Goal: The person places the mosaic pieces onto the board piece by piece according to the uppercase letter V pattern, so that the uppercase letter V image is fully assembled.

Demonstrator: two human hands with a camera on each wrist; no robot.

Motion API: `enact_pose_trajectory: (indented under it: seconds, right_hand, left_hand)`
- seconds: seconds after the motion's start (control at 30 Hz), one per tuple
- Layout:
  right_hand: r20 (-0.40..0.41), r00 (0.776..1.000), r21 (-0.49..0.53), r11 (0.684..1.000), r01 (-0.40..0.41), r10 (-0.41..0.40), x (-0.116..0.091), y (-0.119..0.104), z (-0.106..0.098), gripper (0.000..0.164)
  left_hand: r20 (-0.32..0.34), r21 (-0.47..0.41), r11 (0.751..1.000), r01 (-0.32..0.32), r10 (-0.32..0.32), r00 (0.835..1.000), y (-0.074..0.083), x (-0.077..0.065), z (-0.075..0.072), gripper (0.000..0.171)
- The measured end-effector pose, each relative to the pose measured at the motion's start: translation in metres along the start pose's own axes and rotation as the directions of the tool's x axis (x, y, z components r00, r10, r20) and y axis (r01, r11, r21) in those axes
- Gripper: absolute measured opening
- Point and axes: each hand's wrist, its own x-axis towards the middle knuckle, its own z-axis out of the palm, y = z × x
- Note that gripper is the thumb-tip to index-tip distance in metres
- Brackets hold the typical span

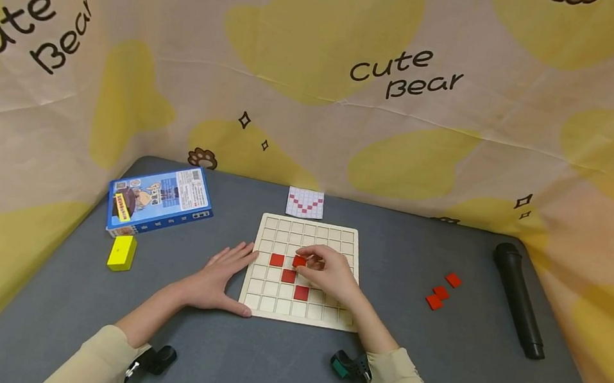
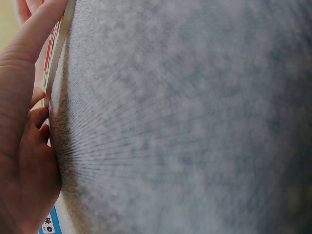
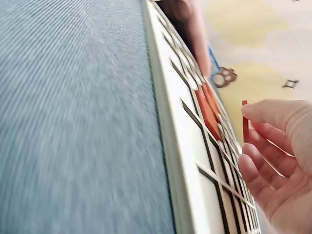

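Note:
A pale wooden grid board lies near the middle of the table. Three red tiles sit in its squares along a slanting line, the lowest tile to the right. My right hand is over the board and pinches another red tile between thumb and fingertips. In the right wrist view that tile stands on edge, with a gap to the board. My left hand lies at the board's left edge, fingers spread, with thumb and fingertips touching the rim.
A small card with a red V pattern lies behind the board. At left are a blue box and a yellow block. Three loose red tiles lie at right, beside a black microphone-like object. Printed cloth hangs behind the table.

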Motion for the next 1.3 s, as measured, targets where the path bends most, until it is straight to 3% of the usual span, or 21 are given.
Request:
enact_pose_trajectory:
  seconds: [0.27, 0.47, 0.83, 1.3]
  right_hand:
    - [-0.005, 1.0, -0.042, 0.999, -0.014, 0.014, 0.016, -0.011, 0.023, 0.027]
    - [-0.032, 0.999, -0.103, 0.994, 0.036, -0.04, 0.031, -0.02, 0.034, 0.027]
    - [0.014, 0.995, -0.267, 0.959, 0.098, -0.098, 0.056, -0.023, 0.047, 0.017]
    - [0.038, 0.992, -0.185, 0.974, 0.129, -0.124, 0.053, -0.021, 0.047, 0.019]
  left_hand:
    - [0.003, -0.004, 1.0, 0.006, -0.006, 1.0, 0.001, 0.0, 0.001, 0.11]
    - [-0.008, -0.002, 1.0, -0.006, 0.006, 1.0, 0.0, 0.0, 0.002, 0.11]
    - [-0.013, 0.009, 1.0, -0.007, 0.007, 1.0, -0.001, 0.0, 0.002, 0.11]
    - [-0.006, 0.009, 1.0, 0.001, -0.001, 1.0, 0.001, -0.001, -0.001, 0.11]
